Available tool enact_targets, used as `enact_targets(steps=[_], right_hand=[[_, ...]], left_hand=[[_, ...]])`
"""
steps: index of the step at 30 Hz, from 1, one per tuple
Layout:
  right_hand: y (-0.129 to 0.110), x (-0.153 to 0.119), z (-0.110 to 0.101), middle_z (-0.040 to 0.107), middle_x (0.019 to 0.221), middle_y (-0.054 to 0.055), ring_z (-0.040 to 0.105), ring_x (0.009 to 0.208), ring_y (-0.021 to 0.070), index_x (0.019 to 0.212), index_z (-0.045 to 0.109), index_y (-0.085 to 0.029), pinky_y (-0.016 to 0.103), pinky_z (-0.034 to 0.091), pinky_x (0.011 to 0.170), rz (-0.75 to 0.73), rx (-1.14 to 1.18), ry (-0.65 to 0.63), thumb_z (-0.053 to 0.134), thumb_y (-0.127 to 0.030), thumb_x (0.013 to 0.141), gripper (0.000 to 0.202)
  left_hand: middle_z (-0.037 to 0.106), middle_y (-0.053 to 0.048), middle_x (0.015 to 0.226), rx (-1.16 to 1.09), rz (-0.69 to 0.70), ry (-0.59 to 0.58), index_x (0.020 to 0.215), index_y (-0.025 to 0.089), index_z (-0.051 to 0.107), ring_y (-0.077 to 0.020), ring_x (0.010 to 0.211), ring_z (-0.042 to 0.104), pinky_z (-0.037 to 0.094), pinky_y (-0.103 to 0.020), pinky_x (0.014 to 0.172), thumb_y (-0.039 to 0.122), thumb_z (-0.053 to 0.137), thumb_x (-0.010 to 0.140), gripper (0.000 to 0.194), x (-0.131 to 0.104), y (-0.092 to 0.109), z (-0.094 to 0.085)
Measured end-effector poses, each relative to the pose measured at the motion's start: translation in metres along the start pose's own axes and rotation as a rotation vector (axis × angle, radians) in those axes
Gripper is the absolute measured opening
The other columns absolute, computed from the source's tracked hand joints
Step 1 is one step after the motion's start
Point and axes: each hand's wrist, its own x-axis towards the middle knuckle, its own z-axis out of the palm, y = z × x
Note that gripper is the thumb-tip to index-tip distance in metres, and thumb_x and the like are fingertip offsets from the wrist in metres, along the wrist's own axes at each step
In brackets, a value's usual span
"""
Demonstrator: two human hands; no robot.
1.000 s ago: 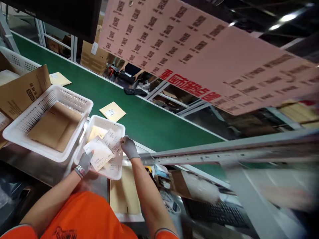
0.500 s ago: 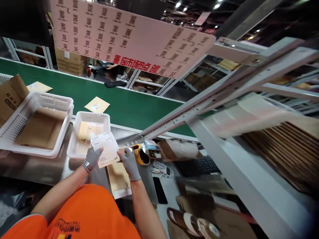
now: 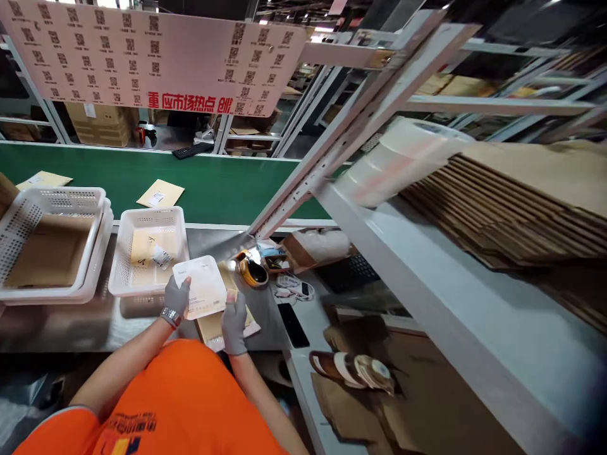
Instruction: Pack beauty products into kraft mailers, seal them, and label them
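Observation:
A flat white packet [image 3: 202,287] with small print is held at its left edge by my left hand [image 3: 177,298], thumb on top. My right hand [image 3: 234,323], also in a grey glove, is at the packet's right edge with its fingers closed; what it grips is partly hidden. Under the packet and beside my right hand lies a tan padded envelope [image 3: 211,328] on the metal table. Just beyond my left hand, a small white basket [image 3: 118,268] holds a yellowish envelope [image 3: 141,248] and a labelled clear packet.
A larger white basket [image 3: 91,256] with cardboard stands at left. Behind runs a green belt [image 3: 227,189] bearing envelopes. A yellow-black scanner [image 3: 253,272], black phone [image 3: 293,325] and keyboard [image 3: 348,273] lie at right, below a metal shelf [image 3: 427,278] with stacked cardboard.
The view has turned to the right, so baskets and sign appear further left. The white packet is tilted differently, and my right hand sits lower along its right side.

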Motion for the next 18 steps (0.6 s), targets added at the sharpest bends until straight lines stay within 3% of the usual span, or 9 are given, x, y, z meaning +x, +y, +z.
enact_targets(steps=[4,7,10,12,14,16,18], right_hand=[[0.009,-0.003,-0.011,0.076,0.118,0.016,0.072,0.109,0.031,0.112,0.063,-0.027,0.046,0.059,0.099,-0.015,-0.035,0.095,0.04,-0.069,0.105,0.048],[0.004,0.002,-0.022,0.074,0.131,0.019,0.066,0.131,0.0343,0.11,0.072,-0.025,0.052,0.052,0.118,-0.175,-0.158,0.137,0.042,-0.064,0.108,0.049],[-0.008,0.007,-0.024,0.073,0.141,0.019,0.053,0.151,0.0366,0.106,0.079,-0.024,0.058,0.04,0.132,-0.323,-0.292,-0.008,0.045,-0.052,0.111,0.045],[-0.013,0.009,-0.02,0.07,0.151,0.019,0.042,0.161,0.039,0.114,0.082,-0.023,0.062,0.03,0.138,-0.355,-0.389,-0.115,0.051,-0.043,0.108,0.037],[-0.013,0.011,-0.017,0.066,0.158,0.021,0.039,0.165,0.0412,0.129,0.08,-0.019,0.066,0.024,0.14,-0.326,-0.444,-0.122,0.058,-0.037,0.102,0.039],[-0.007,0.014,-0.018,0.067,0.156,0.022,0.048,0.159,0.0411,0.139,0.074,-0.018,0.064,0.032,0.137,-0.226,-0.4,-0.076,0.064,-0.04,0.098,0.048],[0.003,0.017,-0.023,0.074,0.145,0.021,0.065,0.143,0.0395,0.137,0.072,-0.02,0.059,0.051,0.124,-0.078,-0.252,-0.085,0.07,-0.05,0.093,0.054]], left_hand=[[0.087,-0.019,0.126,-0.001,-0.01,-0.006,0.115,0.014,0.08,-0.0338,0.117,0.083,0.067,-0.045,0.103,0.028,0.076,0.095,0.025,-0.015,-0.001,0.012],[0.087,-0.02,0.124,-0.01,-0.007,-0.019,0.113,0.014,0.079,-0.0346,0.114,0.084,0.066,-0.048,0.103,0.027,0.077,0.091,0.026,-0.02,-0.004,0.018],[0.086,-0.02,0.127,0.014,-0.007,-0.06,0.114,0.013,0.08,-0.0341,0.117,0.084,0.066,-0.047,0.105,0.027,0.08,0.092,0.026,-0.022,-0.008,0.025],[0.086,-0.02,0.128,0.034,0.014,-0.092,0.116,0.013,0.08,-0.0329,0.12,0.083,0.065,-0.045,0.107,0.026,0.079,0.095,0.025,-0.024,-0.01,0.03],[0.086,-0.019,0.129,0.047,0.038,-0.099,0.118,0.013,0.08,-0.0317,0.122,0.082,0.065,-0.045,0.109,0.024,0.076,0.097,0.024,-0.024,-0.012,0.034],[0.087,-0.018,0.128,0.056,0.044,-0.09,0.119,0.014,0.08,-0.0313,0.121,0.082,0.065,-0.046,0.11,0.023,0.076,0.097,0.024,-0.022,-0.014,0.036],[0.087,-0.017,0.124,0.064,0.065,-0.095,0.119,0.014,0.079,-0.032,0.118,0.082,0.065,-0.048,0.108,0.025,0.078,0.096,0.026,-0.02,-0.017,0.037]])
